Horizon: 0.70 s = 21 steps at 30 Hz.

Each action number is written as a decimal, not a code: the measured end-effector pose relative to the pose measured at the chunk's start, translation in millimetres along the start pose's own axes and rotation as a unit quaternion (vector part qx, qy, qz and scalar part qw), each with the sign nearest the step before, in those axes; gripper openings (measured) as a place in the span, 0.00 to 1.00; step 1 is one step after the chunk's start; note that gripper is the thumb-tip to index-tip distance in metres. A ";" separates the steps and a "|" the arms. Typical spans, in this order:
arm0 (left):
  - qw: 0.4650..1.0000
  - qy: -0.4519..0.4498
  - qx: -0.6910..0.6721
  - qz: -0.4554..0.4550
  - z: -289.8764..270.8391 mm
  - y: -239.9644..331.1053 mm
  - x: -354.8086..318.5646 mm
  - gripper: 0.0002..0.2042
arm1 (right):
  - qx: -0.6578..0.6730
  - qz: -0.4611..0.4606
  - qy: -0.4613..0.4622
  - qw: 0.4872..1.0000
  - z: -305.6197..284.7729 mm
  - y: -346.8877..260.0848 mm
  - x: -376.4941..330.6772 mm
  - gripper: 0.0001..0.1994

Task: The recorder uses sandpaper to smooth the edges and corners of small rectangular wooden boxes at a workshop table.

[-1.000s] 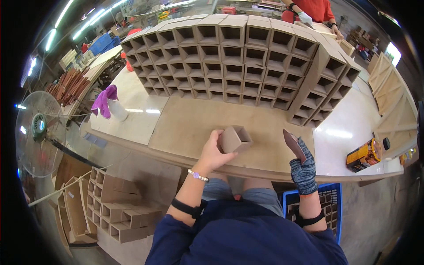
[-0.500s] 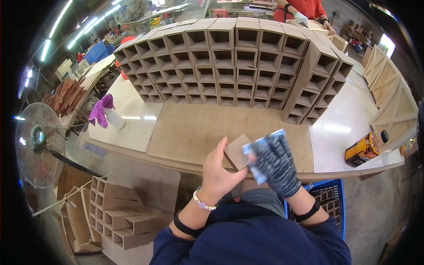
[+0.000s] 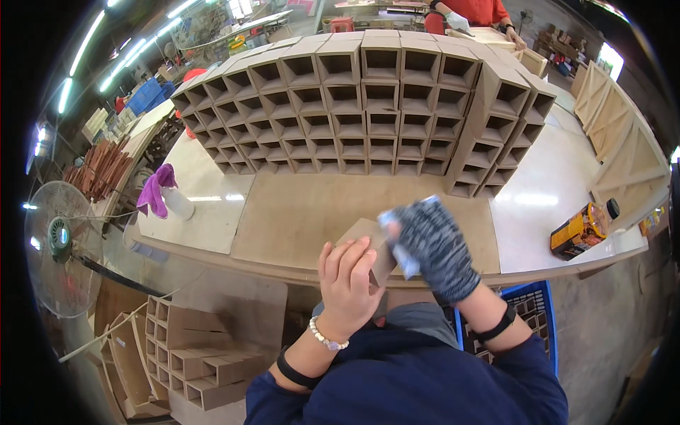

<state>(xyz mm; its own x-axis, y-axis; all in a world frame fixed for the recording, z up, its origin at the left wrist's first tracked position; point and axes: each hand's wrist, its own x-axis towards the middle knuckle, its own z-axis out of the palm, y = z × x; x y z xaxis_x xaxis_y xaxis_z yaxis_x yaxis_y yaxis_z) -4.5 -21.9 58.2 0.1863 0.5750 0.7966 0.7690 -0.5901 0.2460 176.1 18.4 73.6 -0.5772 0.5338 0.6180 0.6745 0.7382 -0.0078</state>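
My left hand (image 3: 348,287), bare with a beaded bracelet, is closed on a small brown box (image 3: 361,230), its fingers bent over the box's near side. The box is held tilted above the front of the table. My right hand (image 3: 438,248) wears a grey knitted glove with bare fingertips. It grips a folded blue-and-white sheet (image 3: 406,262) against the box's right side; whether this is cloth or paper I cannot tell. Beyond my hands stands a wall of stacked open brown boxes (image 3: 347,120), their hollow ends toward me.
At right on the table (image 3: 297,212) stands a jar (image 3: 584,230) with a black lid; at left, a white bottle (image 3: 178,205) under a purple cloth (image 3: 156,191). More boxes (image 3: 191,347) and a fan (image 3: 60,237) are lower left. A blue crate (image 3: 542,326) sits below. Another person (image 3: 482,14) works behind the stack.
My left hand has turned over, its fingers now wrapping the box from the near side. The box has tilted and moved slightly left and nearer. The right hand has shifted slightly left with the sheet.
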 end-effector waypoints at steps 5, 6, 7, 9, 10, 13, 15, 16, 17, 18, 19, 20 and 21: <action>0.999 -0.018 0.007 0.050 2.9 -9.0 -11.7 0.31 | -0.011 0.084 0.024 0.996 1.4 8.8 -6.4 0.20; 0.999 -0.020 0.008 0.049 2.1 -8.9 -11.8 0.31 | 0.021 0.005 0.049 0.999 -5.8 -4.3 -2.8 0.20; 0.999 -0.011 0.000 0.050 1.0 -8.1 -11.4 0.32 | 0.017 -0.032 -0.009 0.999 -12.5 -16.8 0.9 0.18; 0.998 0.001 -0.010 0.057 1.5 -6.7 -11.3 0.32 | 0.025 0.027 -0.011 0.999 -4.4 -4.8 1.1 0.17; 0.998 0.009 -0.025 0.059 3.3 -8.6 -15.5 0.32 | 0.038 0.082 -0.017 0.996 4.6 3.2 -1.7 0.16; 0.994 0.018 -0.098 0.047 -1.2 -6.8 -12.2 0.31 | -0.029 0.140 0.038 0.989 17.1 41.1 -33.4 0.21; 0.988 0.015 -0.152 0.020 -2.6 -5.0 -13.7 0.31 | 0.028 0.163 0.107 0.980 14.8 41.0 -34.8 0.26; 0.947 0.040 -0.303 -0.096 -0.7 -2.8 -14.0 0.29 | 0.030 0.162 0.105 0.981 16.1 39.6 -34.8 0.26; 0.870 0.064 -0.442 -0.207 0.5 -2.1 -14.0 0.28 | 0.055 0.167 0.095 0.980 17.5 37.7 -36.0 0.26; 0.871 0.064 -0.442 -0.207 0.9 -5.1 -14.8 0.28 | 0.080 0.172 0.085 0.978 18.8 35.9 -37.5 0.25; 0.756 0.090 -0.564 -0.321 1.3 -10.8 -15.8 0.27 | 0.081 0.172 0.085 0.978 20.3 34.1 -39.3 0.25; 0.609 0.114 -0.662 -0.421 0.1 -15.9 -15.2 0.27 | 0.106 0.181 0.090 0.974 21.1 32.2 -40.7 0.25; 0.529 0.082 -0.706 -0.463 -5.3 -18.0 -9.5 0.27 | 0.130 0.189 0.094 0.969 22.0 30.3 -42.1 0.25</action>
<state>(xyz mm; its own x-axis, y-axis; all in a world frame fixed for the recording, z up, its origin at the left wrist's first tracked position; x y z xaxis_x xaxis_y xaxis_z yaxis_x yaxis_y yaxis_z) -23.3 -19.7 49.2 -0.0152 0.9997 -0.0180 -0.7622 0.0001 0.6474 210.7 27.4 30.0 -0.2007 0.7202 0.6641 0.6682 0.5964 -0.4448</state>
